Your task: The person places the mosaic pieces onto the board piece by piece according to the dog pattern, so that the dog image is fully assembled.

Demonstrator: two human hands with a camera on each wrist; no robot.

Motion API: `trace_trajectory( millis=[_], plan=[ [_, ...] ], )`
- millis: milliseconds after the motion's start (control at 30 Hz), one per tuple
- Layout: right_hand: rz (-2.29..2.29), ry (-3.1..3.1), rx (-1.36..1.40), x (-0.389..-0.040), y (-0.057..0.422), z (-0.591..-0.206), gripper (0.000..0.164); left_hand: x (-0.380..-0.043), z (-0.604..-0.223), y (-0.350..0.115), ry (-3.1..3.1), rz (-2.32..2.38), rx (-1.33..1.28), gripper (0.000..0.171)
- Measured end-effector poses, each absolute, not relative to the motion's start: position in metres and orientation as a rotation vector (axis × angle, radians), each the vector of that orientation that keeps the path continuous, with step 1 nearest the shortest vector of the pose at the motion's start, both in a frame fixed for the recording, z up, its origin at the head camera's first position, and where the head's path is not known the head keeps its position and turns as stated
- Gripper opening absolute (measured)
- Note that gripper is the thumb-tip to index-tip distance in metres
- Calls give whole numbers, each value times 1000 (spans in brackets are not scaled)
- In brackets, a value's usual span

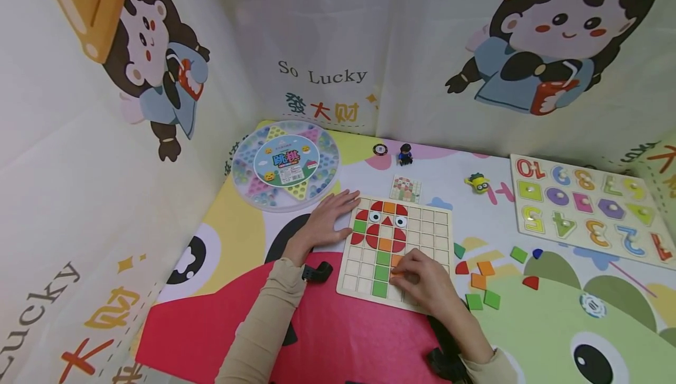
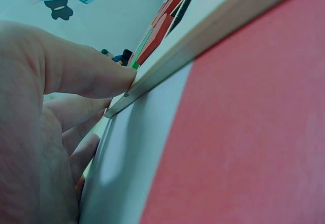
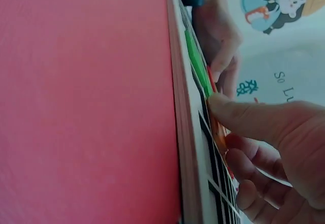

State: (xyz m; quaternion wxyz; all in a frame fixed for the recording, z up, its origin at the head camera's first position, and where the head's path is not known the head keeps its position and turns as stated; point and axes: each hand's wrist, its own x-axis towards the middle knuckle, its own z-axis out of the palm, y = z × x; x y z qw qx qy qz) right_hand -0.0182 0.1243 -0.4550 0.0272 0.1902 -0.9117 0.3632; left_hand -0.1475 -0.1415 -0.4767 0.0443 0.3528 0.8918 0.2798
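A wooden grid board (image 1: pixel 434 226) lies on the table with an owl-like pattern of red, orange and green pieces set in its squares. My left hand (image 1: pixel 323 221) rests at the board's left edge with its fingers stretched out. In the left wrist view, the thumb (image 2: pixel 96 76) touches the board's side. My right hand (image 1: pixel 430 281) pinches an orange square tile (image 3: pixel 219 135) low over the grid, right of a column of green tiles (image 1: pixel 382 273). Another orange tile lies just above it, partly hidden by the fingers. A small pattern card (image 1: pixel 405 187) lies behind the board.
Loose orange tiles (image 1: pixel 478 280), green tiles (image 1: pixel 492 299) and red pieces (image 1: pixel 530 282) lie right of the board. Round checkers box (image 1: pixel 328 184) stands back left, number puzzle (image 1: pixel 573 234) far right. A small figure (image 1: pixel 405 155), a yellow toy (image 1: pixel 477 182) and chips (image 1: pixel 592 305) lie around.
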Motion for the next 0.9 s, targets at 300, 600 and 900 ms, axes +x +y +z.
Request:
trace_trajectory(
  millis=[300, 600, 900],
  plan=[
    [894, -2811, 667, -19, 125, -452, 15, -150, -479, -141, 2733, 847, 1089, 74],
    [952, -2735, 472, -21, 178, -443, 17, -149, -480, -140, 2734, 837, 1077, 74],
    [792, -2923, 336, -17, 274, -439, 28, -148, -480, -141, 2734, 851, 1079, 73]
  ],
)
